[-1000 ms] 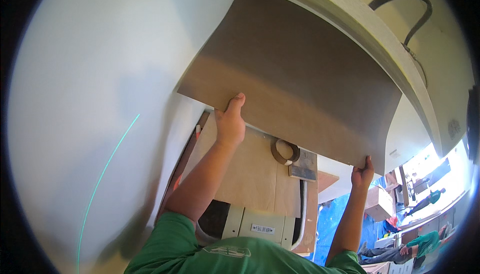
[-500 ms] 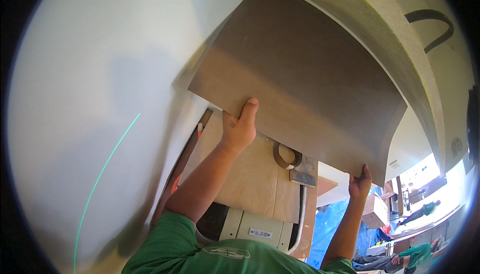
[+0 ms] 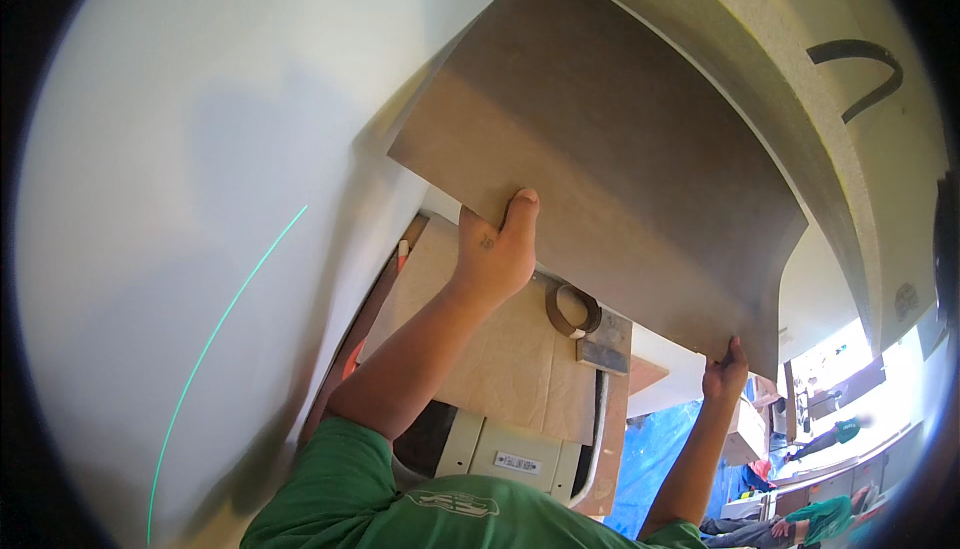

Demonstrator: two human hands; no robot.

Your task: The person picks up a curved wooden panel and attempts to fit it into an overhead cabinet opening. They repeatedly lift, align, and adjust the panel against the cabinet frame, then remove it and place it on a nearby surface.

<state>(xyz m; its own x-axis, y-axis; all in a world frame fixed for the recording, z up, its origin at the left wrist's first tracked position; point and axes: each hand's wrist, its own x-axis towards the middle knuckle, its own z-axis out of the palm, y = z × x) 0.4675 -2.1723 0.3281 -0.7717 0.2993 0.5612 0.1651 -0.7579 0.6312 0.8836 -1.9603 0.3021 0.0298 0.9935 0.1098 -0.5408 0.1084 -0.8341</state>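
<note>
A large, curved brown-grey sheet (image 3: 610,139) fills the upper middle, raised beneath a pale curved rim (image 3: 830,159). My left hand (image 3: 498,244) grips its near edge left of centre, thumb lying on the sheet's face. My right hand (image 3: 725,369) holds the same edge at the lower right corner. Below the sheet, a coil of brown strip (image 3: 568,325) lies beside a dark-faced block (image 3: 602,354) on a tan board (image 3: 485,369), over a pale cabinet.
A white wall (image 3: 170,249) with a green laser line fills the left. A black hose (image 3: 870,54) arches at upper right. At lower right are a blue sheet (image 3: 660,439), boxes (image 3: 743,434) and two other people in green shirts (image 3: 845,429) (image 3: 830,517).
The sheet and both my hands have shifted rightward in view. My right hand and the sheet's right corner also sit lower; my grip is unchanged.
</note>
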